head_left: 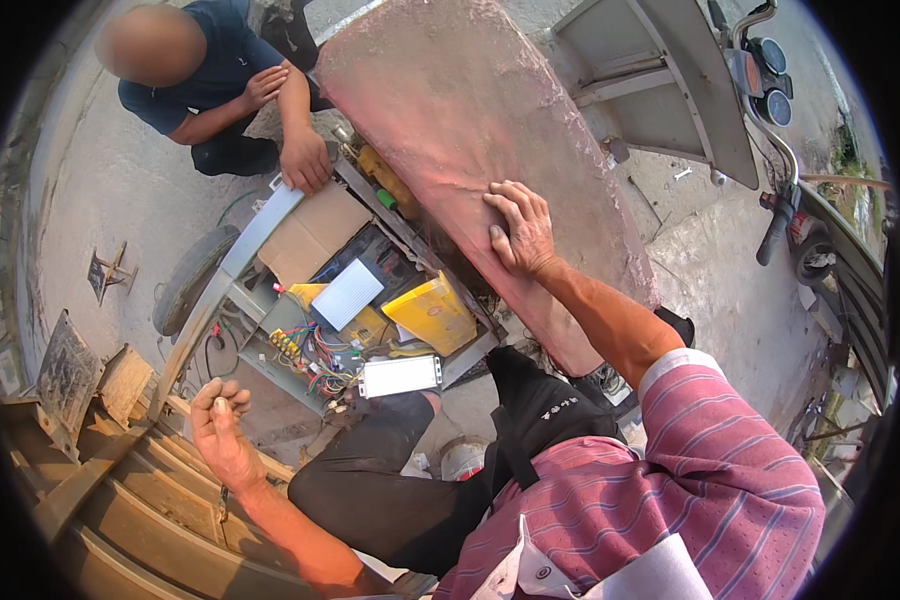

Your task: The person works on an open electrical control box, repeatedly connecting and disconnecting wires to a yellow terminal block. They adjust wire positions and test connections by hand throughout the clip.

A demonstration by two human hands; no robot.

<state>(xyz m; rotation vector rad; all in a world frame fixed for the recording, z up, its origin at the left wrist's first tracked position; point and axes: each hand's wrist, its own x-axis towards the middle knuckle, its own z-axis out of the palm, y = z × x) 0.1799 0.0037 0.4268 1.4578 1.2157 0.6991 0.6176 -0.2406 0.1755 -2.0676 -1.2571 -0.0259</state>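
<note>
My right hand (pixel 518 228) lies on the worn red seat cushion (pixel 450 110), palm down with the fingers apart. Raised over the slatted metal bed at lower left, my left hand (pixel 222 428) has its fingers curled in against the thumb; whether anything small is between them is hidden. Between my hands is an open compartment with a grey metal frame (pixel 270 225). In it are a silver finned box (pixel 348 294), a yellow packet (pixel 432 314), a tangle of coloured wires (pixel 322 352) and a piece of cardboard (pixel 315 232). A white metal box (pixel 400 377) sits at its near edge.
Another person (pixel 220 90) crouches at upper left, one hand on the frame. A tyre (pixel 194 280) stands beside the compartment. Handlebars with round gauges (pixel 773 106) are at upper right. Slatted metal bed (pixel 170 500) at lower left; a wrench (pixel 682 174) on the ground.
</note>
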